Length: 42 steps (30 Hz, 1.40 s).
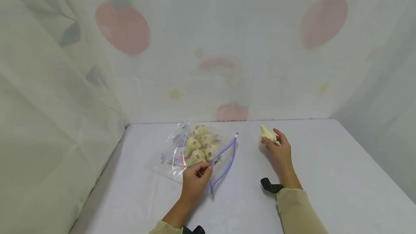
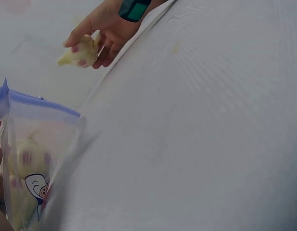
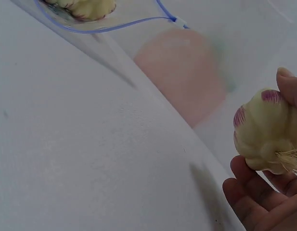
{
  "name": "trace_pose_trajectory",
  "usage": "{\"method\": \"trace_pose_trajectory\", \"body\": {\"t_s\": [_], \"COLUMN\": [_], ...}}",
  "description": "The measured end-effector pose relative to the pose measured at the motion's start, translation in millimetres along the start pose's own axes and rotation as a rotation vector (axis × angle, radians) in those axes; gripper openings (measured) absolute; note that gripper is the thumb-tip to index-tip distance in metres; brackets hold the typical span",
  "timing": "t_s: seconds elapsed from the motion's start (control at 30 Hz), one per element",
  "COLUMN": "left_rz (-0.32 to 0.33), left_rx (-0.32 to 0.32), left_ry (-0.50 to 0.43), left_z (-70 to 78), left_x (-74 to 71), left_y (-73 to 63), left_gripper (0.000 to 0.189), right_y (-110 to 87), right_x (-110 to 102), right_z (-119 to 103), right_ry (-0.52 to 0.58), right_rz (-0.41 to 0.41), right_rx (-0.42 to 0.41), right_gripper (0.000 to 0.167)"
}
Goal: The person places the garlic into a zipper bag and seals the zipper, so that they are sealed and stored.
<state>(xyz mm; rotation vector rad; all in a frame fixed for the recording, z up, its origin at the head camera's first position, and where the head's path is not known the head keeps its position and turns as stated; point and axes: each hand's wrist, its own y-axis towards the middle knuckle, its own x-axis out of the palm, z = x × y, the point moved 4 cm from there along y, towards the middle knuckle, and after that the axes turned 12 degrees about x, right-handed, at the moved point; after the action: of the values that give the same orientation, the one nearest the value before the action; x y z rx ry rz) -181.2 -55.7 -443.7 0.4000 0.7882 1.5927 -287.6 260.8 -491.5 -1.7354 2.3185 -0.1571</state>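
A clear zip bag (image 1: 175,172) with a purple zip edge (image 1: 231,158) lies on the table, its mouth parted toward the right. Several garlic bulbs (image 1: 196,143) are inside it. My left hand (image 1: 195,181) pinches the bag's near rim close to the zip. To the right of the bag, my right hand (image 1: 281,152) holds one garlic bulb (image 1: 267,134) above the table. In the right wrist view this garlic bulb (image 3: 266,130) shows purple streaks and dry roots, gripped between thumb and fingers.
The white tabletop (image 1: 325,161) meets a pale curtain (image 1: 208,46) printed with red fruit at the back. More curtain (image 1: 48,118) hangs along the left side. A black wrist device (image 1: 271,186) sits on the right forearm.
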Motion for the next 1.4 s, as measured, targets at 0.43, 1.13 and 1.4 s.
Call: {"method": "trace_pose_trajectory", "body": {"t_s": [0.43, 1.13, 1.4], "left_rz": [0.005, 0.009, 0.011], "left_rx": [0.013, 0.004, -0.007], "left_ry": [-0.001, 0.021, 0.018], "left_z": [-2.3, 0.5, 2.1], "left_x": [0.2, 0.2, 0.2], "left_y": [-1.4, 0.8, 1.3], "left_gripper": [0.010, 0.009, 0.009], "right_y": [-6.7, -23.1, -25.7], "right_x": [17.2, 42.9, 52.1], "right_z": [-4.4, -10.1, -7.6], "right_ry": [-0.079, -0.183, -0.230], "right_rz": [-0.099, -0.409, -0.472], "right_rx": [-0.095, -0.092, -0.080], "right_gripper": [0.066, 0.047, 0.060]}}
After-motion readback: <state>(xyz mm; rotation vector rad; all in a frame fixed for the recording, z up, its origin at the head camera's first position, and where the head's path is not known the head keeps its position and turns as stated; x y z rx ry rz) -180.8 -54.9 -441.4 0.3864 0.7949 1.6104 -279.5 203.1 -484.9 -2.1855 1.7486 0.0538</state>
